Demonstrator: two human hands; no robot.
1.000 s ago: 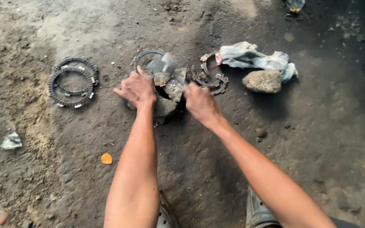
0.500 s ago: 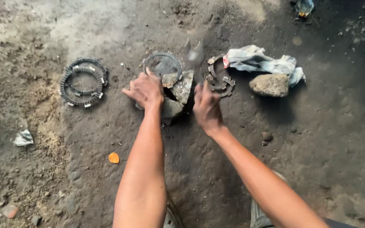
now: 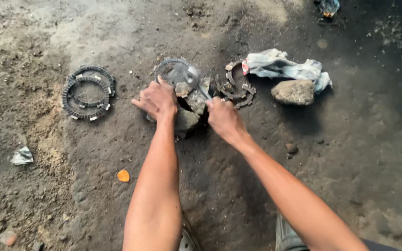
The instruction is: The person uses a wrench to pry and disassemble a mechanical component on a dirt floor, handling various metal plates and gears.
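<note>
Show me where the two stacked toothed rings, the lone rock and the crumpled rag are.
stacked toothed rings [image 3: 88, 93], head view, front ring's rim.
rock [image 3: 294, 92], head view, its top face.
crumpled rag [image 3: 280, 67], head view, middle folds.

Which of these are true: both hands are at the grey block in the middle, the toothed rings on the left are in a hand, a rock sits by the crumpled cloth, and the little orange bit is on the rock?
1. Both the left hand and the right hand are at the grey block. True.
2. The toothed rings are held. False: they lie on the ground, untouched.
3. A rock sits by the crumpled cloth. True.
4. The orange bit is on the rock. False: it lies on the dirt beside the left forearm.
</note>
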